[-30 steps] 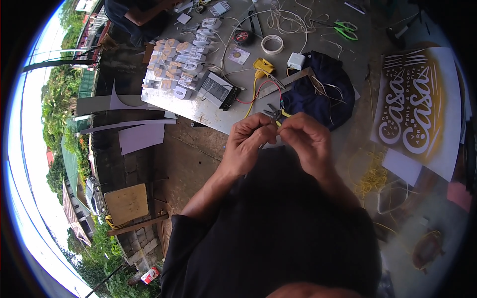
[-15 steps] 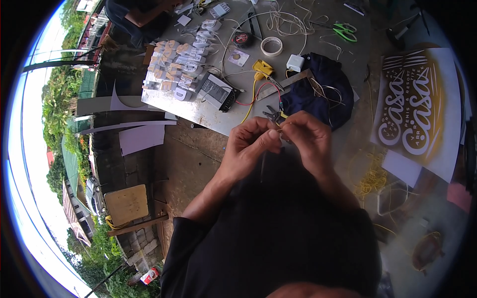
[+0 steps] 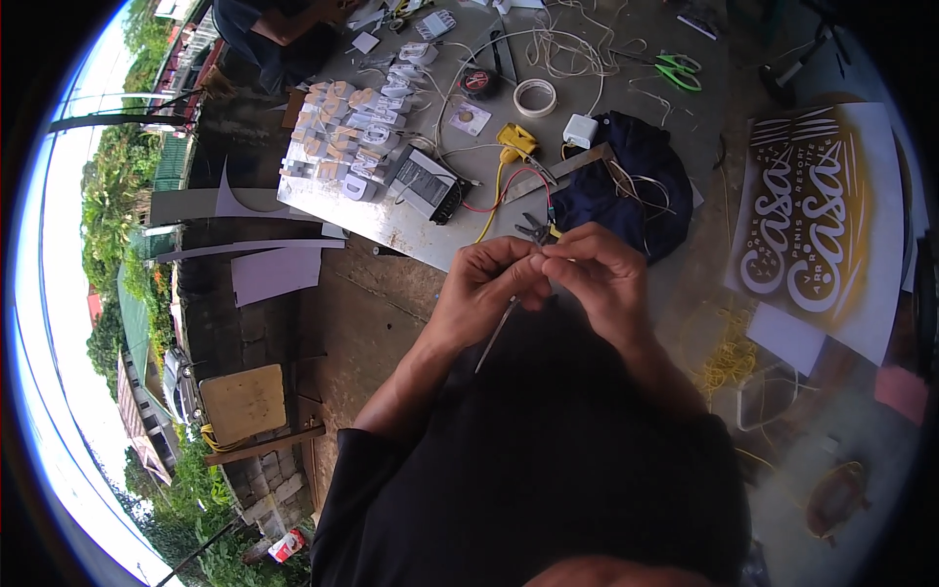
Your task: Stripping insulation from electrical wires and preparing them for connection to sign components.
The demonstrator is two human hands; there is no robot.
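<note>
In front of my chest, my left hand [image 3: 494, 282] and my right hand [image 3: 599, 276] meet, thumbs and forefingers pinched closed at one spot. A thin pale wire [image 3: 496, 337] hangs down out of my left hand. The wire's upper part is hidden in my fingers, where both hands pinch it. Just beyond my fingertips, dark-jawed pliers [image 3: 535, 228] lie at the table's near edge, their handles partly covered by my right hand. A red lead [image 3: 477, 208] and a yellow wire [image 3: 491, 208] run over the table close by.
On the grey table [image 3: 626, 93] are white block letters [image 3: 357, 132], a power supply box [image 3: 425, 184], a yellow clamp [image 3: 516, 143], a tape roll [image 3: 535, 97], green-handled scissors [image 3: 679, 71] and a dark cloth [image 3: 650, 176]. A lettered stencil sheet [image 3: 817, 210] lies right. Another person's arm [image 3: 293, 22] shows far left.
The wire hanging from my left hand has swung to the left and shows more length. My fingertips have drawn closer together. The pliers stay in place.
</note>
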